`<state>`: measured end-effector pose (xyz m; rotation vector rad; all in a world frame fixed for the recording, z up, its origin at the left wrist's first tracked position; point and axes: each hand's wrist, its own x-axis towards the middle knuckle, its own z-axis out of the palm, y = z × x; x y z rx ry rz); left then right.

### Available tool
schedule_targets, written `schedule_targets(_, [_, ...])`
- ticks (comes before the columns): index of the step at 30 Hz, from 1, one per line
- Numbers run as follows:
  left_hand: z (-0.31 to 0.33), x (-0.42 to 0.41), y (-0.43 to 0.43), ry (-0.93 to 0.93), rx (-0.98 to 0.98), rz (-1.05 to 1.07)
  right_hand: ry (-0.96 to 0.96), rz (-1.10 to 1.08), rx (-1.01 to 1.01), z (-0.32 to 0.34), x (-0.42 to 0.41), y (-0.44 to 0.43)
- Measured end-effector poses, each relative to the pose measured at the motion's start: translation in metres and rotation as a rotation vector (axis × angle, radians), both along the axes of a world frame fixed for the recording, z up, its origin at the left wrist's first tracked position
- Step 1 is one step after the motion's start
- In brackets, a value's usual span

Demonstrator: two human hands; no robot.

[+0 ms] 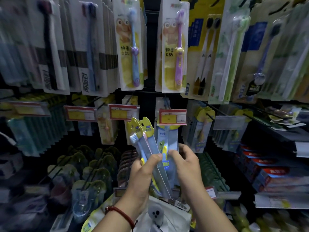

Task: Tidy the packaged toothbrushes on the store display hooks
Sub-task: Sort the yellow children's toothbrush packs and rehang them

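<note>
1. Packs (145,141) with yellow tops, at least two, fanned out and tilted left, gripped in the left hand (143,171) in front of the hooks (209,115).
2. Right hand (187,163) pinches a blue pack (169,143) just beside them, thumb on its front.
3. That pack's top sits behind a red price tag (173,117), so can't tell if it's hooked.
4. Red bracelet (120,213) on the left wrist.

Clear, glossy plastic blisters shine over yellow printed card on the toothbrush packs (146,144) at near centre. Thin dark metal hooks (211,116) carry shiny plastic price-tag holders (173,117) with matt paper inserts. At near left, a red cord bracelet (121,213) looks matt.
</note>
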<state>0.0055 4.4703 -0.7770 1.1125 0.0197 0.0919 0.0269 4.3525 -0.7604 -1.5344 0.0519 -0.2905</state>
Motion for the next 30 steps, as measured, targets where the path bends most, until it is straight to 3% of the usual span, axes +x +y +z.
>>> schedule_targets(12, [0.003, 0.003, 0.012, 0.136, -0.043, -0.002, -0.019, 0.094, 0.033, 0.01, -0.012, -0.022])
schedule_targets(20, [0.0, 0.0, 0.021, 0.212, 0.034, -0.092, 0.042, 0.174, -0.121, -0.005, -0.018, -0.024])
schedule_targets(24, [-0.002, -0.003, 0.02, 0.257, 0.066, -0.135, 0.09, 0.063, -0.153, -0.014, -0.013, -0.017])
schedule_targets(30, [-0.003, -0.002, 0.02, 0.282, -0.033, -0.283, 0.092, 0.062, -0.343, -0.021, -0.009, -0.003])
